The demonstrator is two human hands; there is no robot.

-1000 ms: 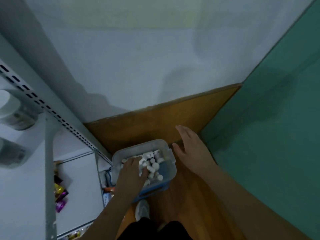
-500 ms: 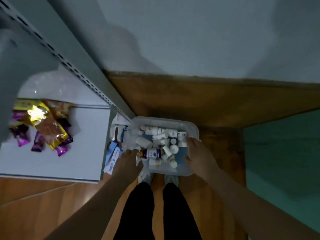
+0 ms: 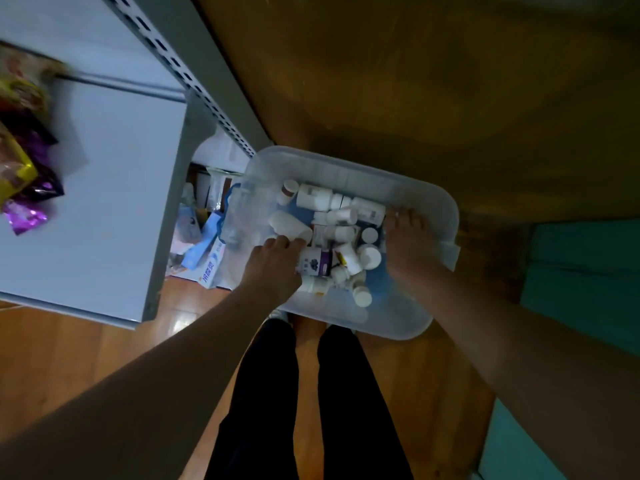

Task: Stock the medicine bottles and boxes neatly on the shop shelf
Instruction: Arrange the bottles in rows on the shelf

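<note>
Both my hands down in the bottle bin beside the shelf.

My left hand [image 3: 273, 268] reaches into the clear plastic bin [image 3: 349, 164] on the floor, fingers curled over a purple-labelled bottle [image 3: 313, 261]; whether they grip it I cannot tell. My right hand [image 3: 407, 247] lies with fingers straight among the white medicine bottles [image 3: 318, 197]. The grey shelf [image 3: 110, 188] stands left, snack packets [image 3: 24, 174] on it, boxes [image 3: 207, 247] beneath.

Single head view, steeply downward, close above the floor bin [image 3: 436, 202].

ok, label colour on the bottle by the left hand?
Purple and white label on the bottle, seen in the head view, right beside the left hand.
</note>
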